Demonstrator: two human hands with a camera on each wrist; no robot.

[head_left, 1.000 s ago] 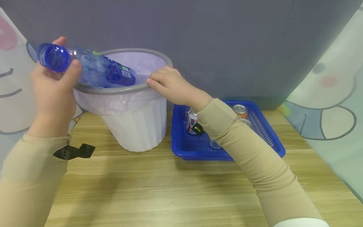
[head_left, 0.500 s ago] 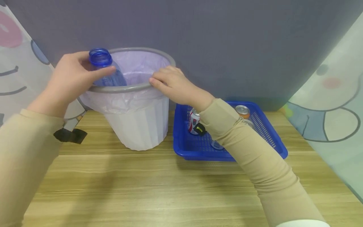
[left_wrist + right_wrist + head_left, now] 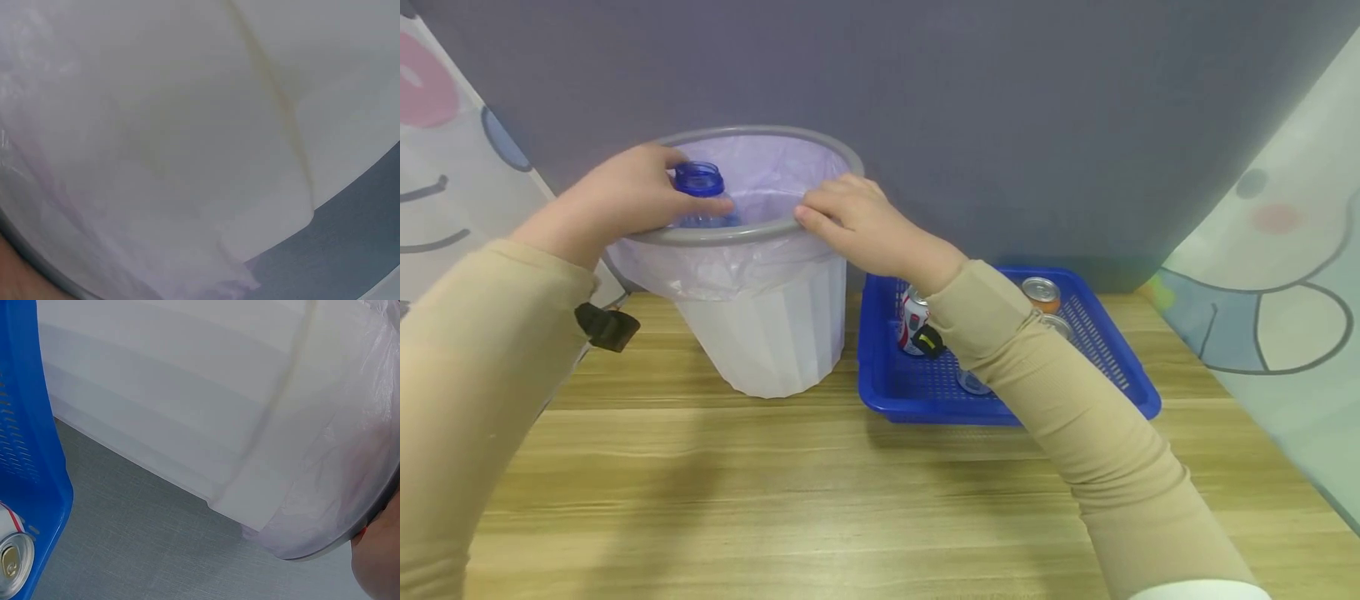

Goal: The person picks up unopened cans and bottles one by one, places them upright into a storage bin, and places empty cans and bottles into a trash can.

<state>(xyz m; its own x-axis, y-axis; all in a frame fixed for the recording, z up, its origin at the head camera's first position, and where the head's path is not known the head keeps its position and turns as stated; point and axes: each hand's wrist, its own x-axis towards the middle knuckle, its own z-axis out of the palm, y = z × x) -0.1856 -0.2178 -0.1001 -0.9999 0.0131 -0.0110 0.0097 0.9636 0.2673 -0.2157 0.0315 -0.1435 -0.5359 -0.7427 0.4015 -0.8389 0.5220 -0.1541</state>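
A white trash bin (image 3: 767,333) with a grey rim and a pale purple liner stands on the wooden table in the head view. Its side fills much of both wrist views. Inside the rim at the left, a clear plastic bottle (image 3: 700,185) with a blue neck stands nearly upright, its lower part hidden by the bin wall. My left hand (image 3: 632,192) reaches over the rim and holds this bottle near its top, between thumb and fingers. At the rim's right side, my right hand (image 3: 861,221) grips the edge, fingers curled over it.
Right of the bin sits a blue plastic basket (image 3: 925,410) with several cans, among them a red-and-white can (image 3: 913,321) and an orange can (image 3: 1041,293). My right forearm crosses above it. A grey panel (image 3: 970,125) rises behind; wood table (image 3: 820,500) lies in front.
My left hand has moved right and turned the bottle from lying slanted across the rim to nearly upright, then lowered it into the bin. The right hand keeps its place on the rim.
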